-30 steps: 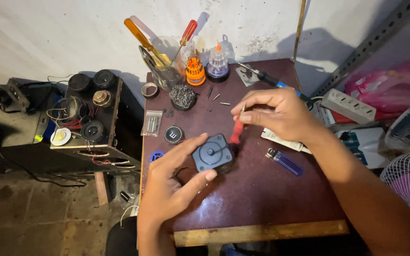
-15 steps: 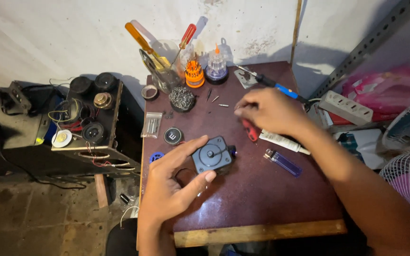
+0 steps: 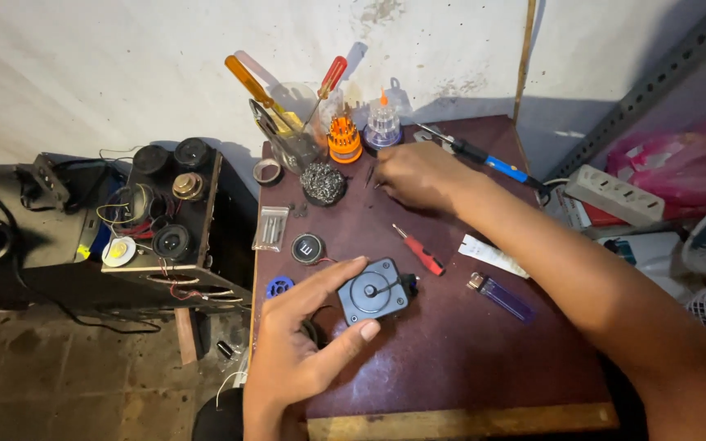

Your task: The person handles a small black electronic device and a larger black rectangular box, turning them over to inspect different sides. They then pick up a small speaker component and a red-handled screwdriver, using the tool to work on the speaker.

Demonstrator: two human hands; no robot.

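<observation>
While my left hand (image 3: 304, 343) steadies the small dark grey motor block with the round face and stub shaft (image 3: 373, 291) near the front of the dark red wooden worktop (image 3: 467, 359), I judge the step in hand to be fetching a small part from the back of it — the red-handled screwdriver (image 3: 420, 251) lies set down between the two hands, touching neither. The left hand is half open, thumb under the block's lower edge and fingers curved along its left side, more bracing than clamping. My right hand (image 3: 418, 173) reaches to the far side, just beside the grey steel-wool ball (image 3: 322, 183) and below the orange bit holder (image 3: 344, 139); its fingers are curled down over some tiny dark bits on the wood, but I cannot tell whether they pinch one. The next move calls for a fine fingertip pinch, and the block kept from sliding
</observation>
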